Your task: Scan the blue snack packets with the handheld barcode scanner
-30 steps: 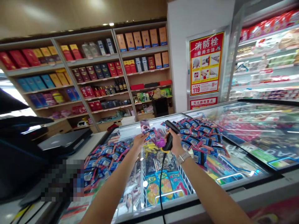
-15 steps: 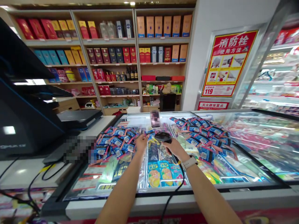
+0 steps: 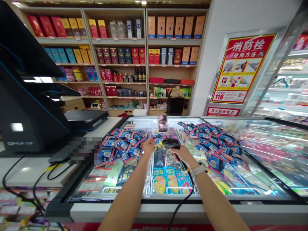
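Note:
My right hand (image 3: 185, 156), with a pale watch on the wrist, is wrapped round the handle of a black barcode scanner (image 3: 171, 143), whose cable hangs down toward me. My left hand (image 3: 148, 147) pinches the edge of a small blue and pink snack packet (image 3: 158, 138), just left of the scanner head. Both hands are above the glass top of a chest freezer. A loose pile of like packets (image 3: 124, 143) lies left of my left hand. Another, larger pile (image 3: 214, 141) spreads to the right of the scanner.
A phone (image 3: 162, 124) stands at the freezer's far side. On the left counter are a dark checkout machine (image 3: 26, 122), a flat scale (image 3: 88, 119) and loose cables. Under the freezer glass (image 3: 96, 189) lie bagged goods. Shelves of boxed bottles (image 3: 120, 56) fill the back wall.
The whole view has shifted a little, so things appear slightly farther right. Both hands keep nearly the same position, with the packet and the scanner still in them.

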Demonstrator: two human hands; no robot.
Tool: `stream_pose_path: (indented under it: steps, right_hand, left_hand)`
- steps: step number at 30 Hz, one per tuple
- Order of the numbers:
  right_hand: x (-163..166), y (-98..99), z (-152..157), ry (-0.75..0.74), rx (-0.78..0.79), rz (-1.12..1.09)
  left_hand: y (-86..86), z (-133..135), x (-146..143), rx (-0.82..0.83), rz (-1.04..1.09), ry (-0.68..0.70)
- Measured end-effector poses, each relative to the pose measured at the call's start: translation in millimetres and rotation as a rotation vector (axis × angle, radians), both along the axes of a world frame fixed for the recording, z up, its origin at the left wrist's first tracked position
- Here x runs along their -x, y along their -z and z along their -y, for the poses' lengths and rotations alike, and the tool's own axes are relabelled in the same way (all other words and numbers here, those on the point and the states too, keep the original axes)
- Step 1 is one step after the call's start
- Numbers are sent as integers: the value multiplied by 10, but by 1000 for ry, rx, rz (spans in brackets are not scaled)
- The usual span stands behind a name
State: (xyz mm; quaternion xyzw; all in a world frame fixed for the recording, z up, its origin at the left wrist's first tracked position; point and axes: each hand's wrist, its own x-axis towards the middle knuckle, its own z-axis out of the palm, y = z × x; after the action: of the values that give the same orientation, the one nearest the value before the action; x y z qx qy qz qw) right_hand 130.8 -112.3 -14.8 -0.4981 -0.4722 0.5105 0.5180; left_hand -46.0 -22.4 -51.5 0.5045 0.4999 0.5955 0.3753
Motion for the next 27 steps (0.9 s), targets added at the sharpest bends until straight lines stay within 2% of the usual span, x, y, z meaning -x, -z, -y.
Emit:
stream_pose_path:
  steps: [3, 6, 8, 10, 14, 18, 22, 27]
  right_hand:
    - [99, -55, -24, -1, -46, -163]
    - [309, -148, -89, 17, -78, -546]
    - [510, -206, -158, 4, -66, -748]
    - [749, -235, -237, -38, -23, -852]
    - [1266, -160, -378, -138, 95, -915]
    - [1691, -3, -451, -184, 138, -890]
    - [1890, 45, -498, -129, 114, -830]
    - [1907, 10, -599, -80, 89, -810]
  left_hand:
    - [-38, 12, -1, -11, -67, -41]
    - [-162, 38, 77, -72, -175, -81]
    - [-283, 76, 216, -134, -286, -140]
    - [-405, 141, 426, -183, -415, -219]
    - [-535, 337, 947, -220, -749, -378]
    - [-441, 484, 1327, -122, -1058, -564]
    - [-312, 452, 1418, 25, -1161, -546]
    - [-287, 310, 1353, 32, -1175, -538]
